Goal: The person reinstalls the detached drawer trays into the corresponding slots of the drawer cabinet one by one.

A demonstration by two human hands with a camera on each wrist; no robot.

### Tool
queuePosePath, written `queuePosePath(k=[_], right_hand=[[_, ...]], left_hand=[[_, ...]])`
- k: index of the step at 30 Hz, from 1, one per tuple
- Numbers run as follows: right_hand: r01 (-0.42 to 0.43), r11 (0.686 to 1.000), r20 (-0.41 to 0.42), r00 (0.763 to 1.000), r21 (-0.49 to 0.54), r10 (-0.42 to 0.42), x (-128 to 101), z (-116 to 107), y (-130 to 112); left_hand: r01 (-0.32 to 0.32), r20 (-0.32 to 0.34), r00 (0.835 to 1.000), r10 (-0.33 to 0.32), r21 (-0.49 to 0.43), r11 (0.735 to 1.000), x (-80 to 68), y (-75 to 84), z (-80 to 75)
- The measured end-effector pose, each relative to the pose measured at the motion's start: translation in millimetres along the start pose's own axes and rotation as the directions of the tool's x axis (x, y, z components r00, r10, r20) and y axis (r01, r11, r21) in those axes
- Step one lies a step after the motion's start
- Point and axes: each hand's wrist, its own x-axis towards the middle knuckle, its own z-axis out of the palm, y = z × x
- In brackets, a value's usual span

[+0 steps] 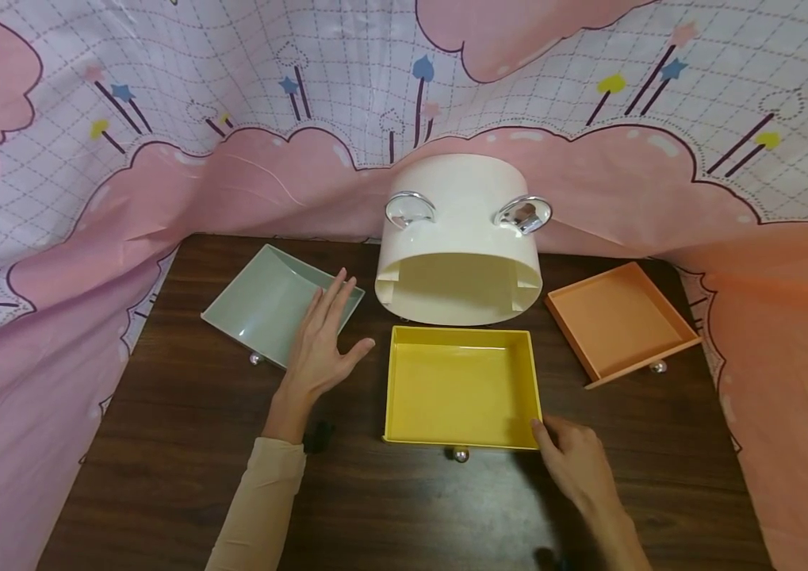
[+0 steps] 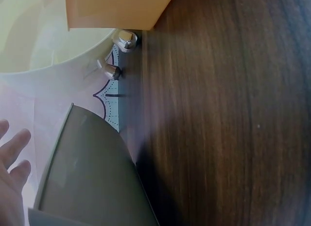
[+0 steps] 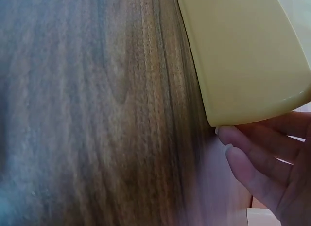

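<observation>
A shallow yellow drawer (image 1: 464,388) with a round metal knob lies in front of the white rounded case (image 1: 457,230). At the drawer's front right corner, my right hand (image 1: 578,460) rests its fingertips against the side. In the right wrist view the fingers (image 3: 265,143) reach along the yellow wall, the thumb a little below it. My left hand (image 1: 321,345) hovers over the right part of a pale green drawer (image 1: 261,297), fingers straight and thumb spread. The left wrist view shows those fingertips (image 2: 12,148) beside the green drawer (image 2: 87,167). It holds nothing.
An orange drawer (image 1: 621,321) lies at an angle on the right of the dark wooden table (image 1: 182,444). Two shiny rings (image 1: 521,214) stand out from the case, whose front opening is hollow. Pink patterned cloth (image 1: 232,182) hangs behind and at both sides.
</observation>
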Motion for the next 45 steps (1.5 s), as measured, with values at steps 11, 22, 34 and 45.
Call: queuePosePath(k=[11,22,34,45], right_hand=[[0.148,0.982,-0.146,0.976,-0.117,-0.164,1.0,6.6,-1.3],[0.196,0.973,-0.21,0.953,-0.117,-0.218,4.6,-0.3,-6.7],[0.2,0.976,-0.225,0.951,-0.084,-0.214,8.7,-16.0,-21.0],[0.219,0.973,-0.227,0.947,-0.071,-0.23,17.6,-32.0,-34.4]], left_hand=[[0.005,-0.001,1.0,-0.005,-0.022,1.0,-1.6,1.0,1.2],[0.014,-0.004,1.0,-0.014,0.0,1.0,-4.5,0.6,0.3],[0.013,0.001,1.0,-0.013,-0.008,1.0,-6.0,0.8,1.0],[0.02,0.009,1.0,-0.02,-0.003,1.0,-8.3,-1.5,1.9]])
